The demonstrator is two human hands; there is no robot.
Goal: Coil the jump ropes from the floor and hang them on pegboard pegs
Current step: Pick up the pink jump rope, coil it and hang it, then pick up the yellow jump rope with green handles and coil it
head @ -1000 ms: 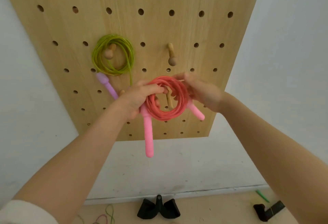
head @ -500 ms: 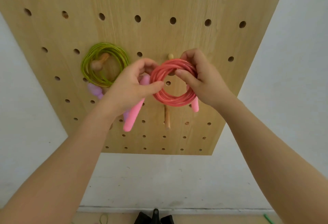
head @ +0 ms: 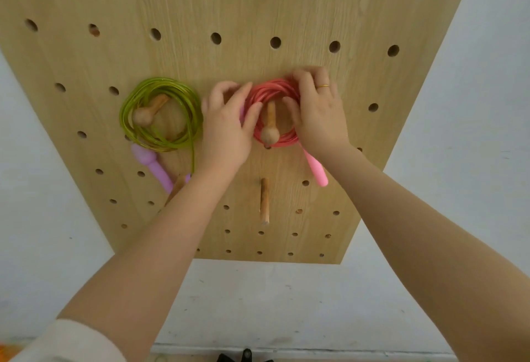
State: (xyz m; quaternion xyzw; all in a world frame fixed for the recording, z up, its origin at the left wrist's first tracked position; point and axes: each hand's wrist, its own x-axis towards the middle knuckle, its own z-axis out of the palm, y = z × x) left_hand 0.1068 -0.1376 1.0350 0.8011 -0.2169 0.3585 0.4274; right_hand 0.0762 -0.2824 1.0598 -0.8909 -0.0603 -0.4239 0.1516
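Both hands hold the coiled red jump rope (head: 275, 94) against the wooden pegboard (head: 258, 11), the coil looped around a knobbed wooden peg (head: 269, 123) that sticks out between them. The left hand (head: 226, 129) pinches the coil's left side, thumb in front and fingers curled behind the strands. The right hand (head: 317, 115), wearing a thin gold ring (head: 322, 86), grips the coil's right and upper side with its fingers curled over the top. One pink handle (head: 315, 168) hangs just below the right hand. Just left of the left hand, a coiled green jump rope (head: 160, 115) hangs on its own peg (head: 149, 110), its lilac handle (head: 153, 165) dangling below.
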